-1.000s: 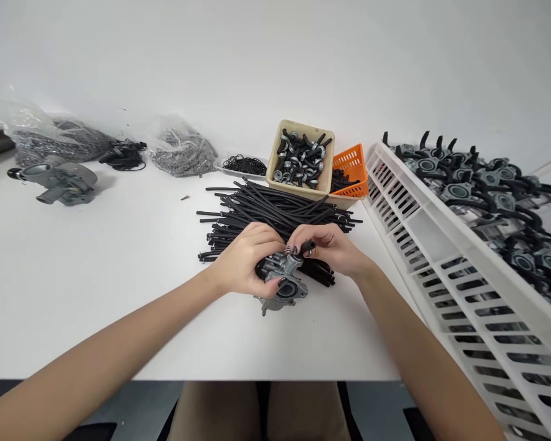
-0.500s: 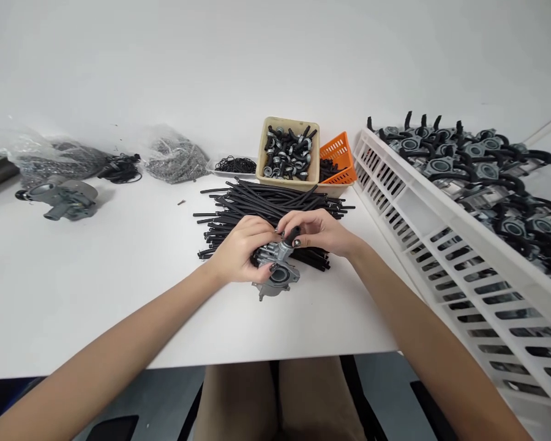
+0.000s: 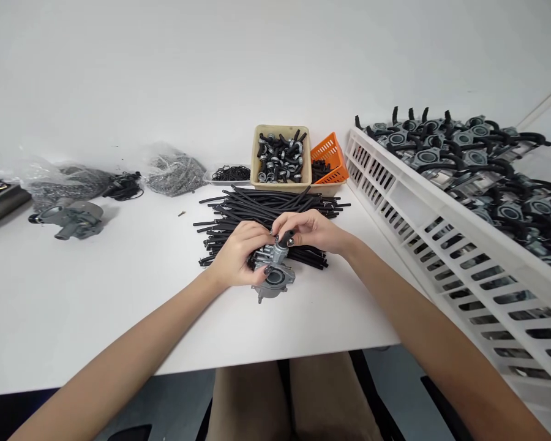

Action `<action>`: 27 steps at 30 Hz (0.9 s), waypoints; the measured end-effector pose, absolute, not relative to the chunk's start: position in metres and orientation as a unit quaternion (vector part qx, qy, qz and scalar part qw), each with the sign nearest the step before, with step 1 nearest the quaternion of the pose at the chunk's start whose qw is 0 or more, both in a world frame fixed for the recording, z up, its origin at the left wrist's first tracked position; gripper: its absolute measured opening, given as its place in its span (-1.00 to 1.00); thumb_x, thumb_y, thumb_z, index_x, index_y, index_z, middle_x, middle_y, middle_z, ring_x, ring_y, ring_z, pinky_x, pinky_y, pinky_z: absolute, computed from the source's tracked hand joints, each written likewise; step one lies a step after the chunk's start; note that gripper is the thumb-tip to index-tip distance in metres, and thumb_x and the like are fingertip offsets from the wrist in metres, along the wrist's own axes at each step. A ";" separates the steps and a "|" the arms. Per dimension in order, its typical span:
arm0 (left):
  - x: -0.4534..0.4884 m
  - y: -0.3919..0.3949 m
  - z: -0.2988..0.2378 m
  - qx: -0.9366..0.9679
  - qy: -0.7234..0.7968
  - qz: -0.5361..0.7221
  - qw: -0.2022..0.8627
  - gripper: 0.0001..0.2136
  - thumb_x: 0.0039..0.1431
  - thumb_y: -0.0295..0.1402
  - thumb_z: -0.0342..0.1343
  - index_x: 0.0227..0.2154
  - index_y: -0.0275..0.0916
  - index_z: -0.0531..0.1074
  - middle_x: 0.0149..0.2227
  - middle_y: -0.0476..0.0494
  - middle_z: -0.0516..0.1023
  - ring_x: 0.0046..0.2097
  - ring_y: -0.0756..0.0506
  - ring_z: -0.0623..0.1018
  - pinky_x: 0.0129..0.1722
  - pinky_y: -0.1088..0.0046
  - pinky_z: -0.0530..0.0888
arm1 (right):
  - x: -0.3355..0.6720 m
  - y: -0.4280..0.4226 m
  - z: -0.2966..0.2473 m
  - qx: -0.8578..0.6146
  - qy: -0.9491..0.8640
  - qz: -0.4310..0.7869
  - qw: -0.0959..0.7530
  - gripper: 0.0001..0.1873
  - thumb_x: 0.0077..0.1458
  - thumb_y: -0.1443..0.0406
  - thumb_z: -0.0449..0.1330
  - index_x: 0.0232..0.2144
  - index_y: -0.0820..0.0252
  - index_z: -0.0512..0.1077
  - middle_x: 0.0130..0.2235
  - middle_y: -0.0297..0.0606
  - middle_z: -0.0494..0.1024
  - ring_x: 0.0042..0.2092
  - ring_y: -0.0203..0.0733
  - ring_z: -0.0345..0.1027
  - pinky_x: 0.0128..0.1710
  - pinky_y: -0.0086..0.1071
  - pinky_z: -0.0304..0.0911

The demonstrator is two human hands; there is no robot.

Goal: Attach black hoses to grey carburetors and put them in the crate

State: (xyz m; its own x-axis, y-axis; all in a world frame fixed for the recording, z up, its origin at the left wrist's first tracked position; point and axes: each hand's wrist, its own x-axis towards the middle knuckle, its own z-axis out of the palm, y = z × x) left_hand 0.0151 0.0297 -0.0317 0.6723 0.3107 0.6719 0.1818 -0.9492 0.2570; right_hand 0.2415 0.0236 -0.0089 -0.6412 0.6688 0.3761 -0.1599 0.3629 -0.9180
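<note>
While the left hand [image 3: 236, 254] is clasping a carburetor [image 3: 275, 277], the right hand [image 3: 310, 231] is pinching a black hose [image 3: 285, 238] at its top.

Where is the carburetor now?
In the head view, the carburetor is in the left hand, right hand at its top, against the black tubes.

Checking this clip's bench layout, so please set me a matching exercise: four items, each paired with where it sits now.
Items:
1. Grey carburetor
2. Orange plastic basket
3. Black rubber tubes
4. White slatted crate

Places:
A. Just right of the beige tray
B. Along the table's right side
C. Held between the left hand and right hand
D. Heaped behind the hands

Pairs: 1-C, 2-A, 3-D, 4-B
</note>
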 end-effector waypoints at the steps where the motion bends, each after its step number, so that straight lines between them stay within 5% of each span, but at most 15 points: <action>1: 0.015 0.030 -0.031 0.910 0.138 0.381 0.087 -0.63 0.14 -0.06 -0.01 -0.21 -0.25 0.47 -0.28 -0.26 0.58 -0.17 -0.23 0.51 -0.09 0.15 0.38 | 0.243 0.024 -0.008 -0.173 -0.734 0.538 0.376 -0.82 0.07 0.20 0.33 -0.31 0.19 0.57 -0.17 -0.21 0.48 -0.12 -0.23 0.36 -0.13 -0.32 0.29; 6: 0.015 0.025 -0.028 0.900 0.197 0.367 0.127 -0.66 0.12 -0.06 0.00 -0.25 -0.25 0.41 -0.29 -0.21 0.54 -0.22 -0.19 0.49 -0.10 0.19 0.38 | 0.237 0.017 -0.002 -0.224 -0.787 0.473 0.326 -0.69 -0.05 0.16 0.40 -0.24 0.17 0.58 -0.33 -0.34 0.43 -0.35 -0.34 0.23 -0.36 -0.44 0.18; 11: 0.013 0.021 -0.029 0.871 0.252 0.362 0.215 -0.60 0.05 -0.01 0.09 -0.21 -0.22 0.29 -0.24 -0.20 0.46 -0.22 -0.17 0.46 -0.16 0.24 0.40 | 0.222 0.007 -0.001 -0.292 -0.783 0.445 0.321 -0.78 -0.04 0.18 0.37 -0.37 0.21 0.55 -0.45 -0.39 0.44 -0.47 -0.39 0.12 -0.48 -0.46 0.07; 15: 0.016 0.019 -0.028 0.816 0.212 0.393 0.366 -0.38 0.09 0.22 -0.03 -0.03 -0.23 0.24 -0.12 -0.25 0.46 -0.11 -0.20 0.47 -0.07 0.23 0.40 | 0.218 0.004 0.000 -0.285 -0.753 0.468 0.365 -0.84 -0.01 0.24 0.33 -0.39 0.23 0.52 -0.43 -0.36 0.47 -0.44 -0.35 0.22 -0.41 -0.44 0.17; 19: 0.023 0.010 -0.026 0.712 0.221 0.420 0.519 -0.47 0.11 0.11 0.10 -0.05 -0.22 0.35 -0.02 -0.24 0.45 0.00 -0.22 0.45 -0.01 0.26 0.39 | 0.219 0.001 0.008 -0.259 -0.741 0.475 0.398 -0.79 0.00 0.19 0.34 -0.39 0.23 0.51 -0.43 -0.34 0.47 -0.39 -0.31 0.28 -0.37 -0.41 0.23; 23: 0.028 -0.002 -0.029 0.530 0.189 0.292 0.773 -0.41 0.02 0.16 0.14 -0.06 -0.23 0.41 -0.11 -0.28 0.55 -0.09 -0.30 0.56 -0.19 0.19 0.50 | 0.221 0.001 0.010 -0.242 -0.725 0.485 0.424 -0.69 0.08 0.08 0.28 -0.34 0.24 0.50 -0.38 -0.28 0.48 -0.35 -0.28 0.33 -0.36 -0.41 0.27; 27: 0.033 -0.012 -0.033 0.421 0.202 0.263 0.844 -0.39 0.04 0.20 0.11 -0.10 -0.27 0.44 -0.19 -0.32 0.59 -0.21 -0.31 0.62 -0.40 0.27 0.55 | 0.225 0.007 0.005 -0.253 -0.716 0.485 0.434 -0.52 -0.04 -0.04 0.34 -0.25 0.23 0.49 -0.40 -0.31 0.46 -0.42 -0.32 0.28 -0.43 -0.45 0.23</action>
